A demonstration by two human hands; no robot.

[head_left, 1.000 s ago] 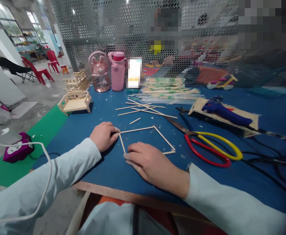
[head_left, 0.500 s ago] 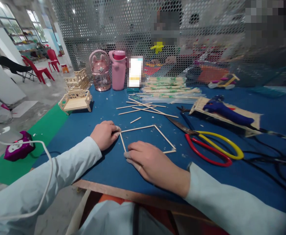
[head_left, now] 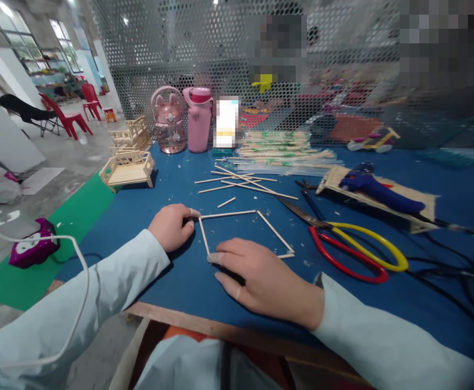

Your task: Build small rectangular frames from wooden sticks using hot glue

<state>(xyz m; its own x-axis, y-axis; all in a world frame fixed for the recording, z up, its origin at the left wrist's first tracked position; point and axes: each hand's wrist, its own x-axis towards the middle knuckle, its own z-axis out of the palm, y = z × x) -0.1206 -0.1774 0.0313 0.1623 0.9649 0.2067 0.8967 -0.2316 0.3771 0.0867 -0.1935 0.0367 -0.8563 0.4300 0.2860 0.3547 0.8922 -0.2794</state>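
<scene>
Thin wooden sticks form a four-sided stick frame [head_left: 237, 213] lying flat on the blue tabletop. At its far left corner, my left hand [head_left: 171, 227] presses with an outstretched index finger, the thumb apart from it. My right hand [head_left: 261, 276] lies over the near side and hides part of that stick. Its fingertips rest on the near left corner, while the thumb is spread away toward me. Neither hand grips a stick. A short stick piece [head_left: 226, 202] lies just beyond the frame, and several longer loose sticks [head_left: 237, 181] cross one another behind it.
Scissors [head_left: 322, 223] with red and yellow handles and pliers [head_left: 310, 197] lie right of the frame. Farther right, a blue glue gun [head_left: 383, 189] rests on a wooden stand. Bundled sticks [head_left: 281, 146], pink bottles [head_left: 199, 119] and small wooden furniture models [head_left: 127, 169] stand behind.
My right thumb has moved away from its fingers at the near left corner. My left thumb has opened from the index finger. The stick frame keeps its shape; the view has shifted slightly.
</scene>
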